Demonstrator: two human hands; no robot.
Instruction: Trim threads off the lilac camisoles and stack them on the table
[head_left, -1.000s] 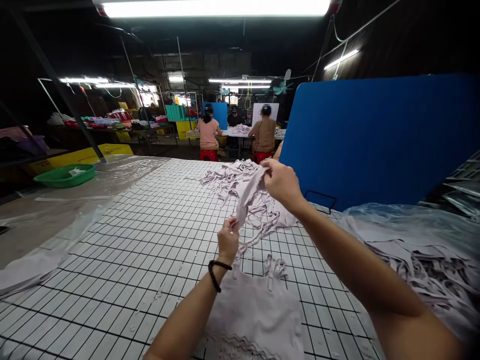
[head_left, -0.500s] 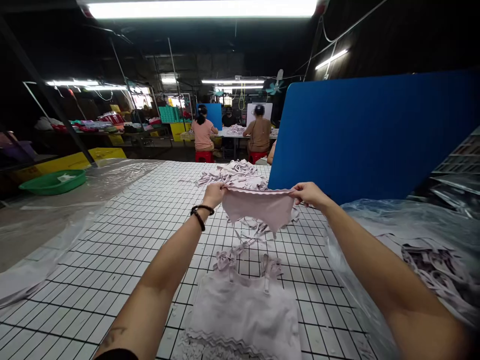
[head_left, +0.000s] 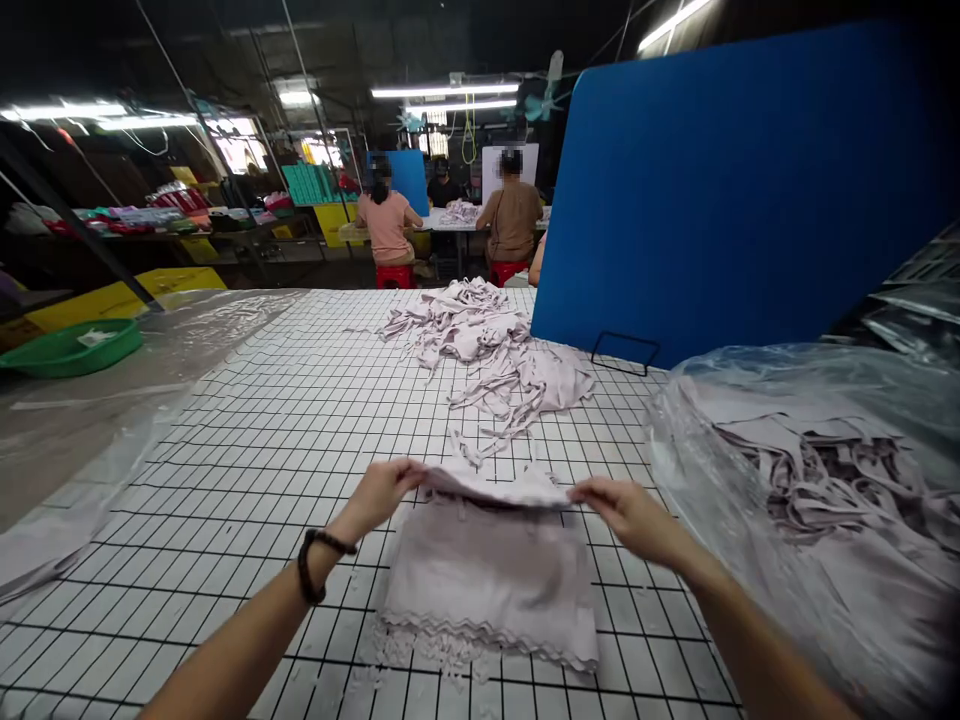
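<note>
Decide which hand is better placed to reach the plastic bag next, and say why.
Probably the right hand: the plastic bag is on that side, nearer to it than to the left hand. Both hands hold the pale garment, so the right would first have to let go.
</note>
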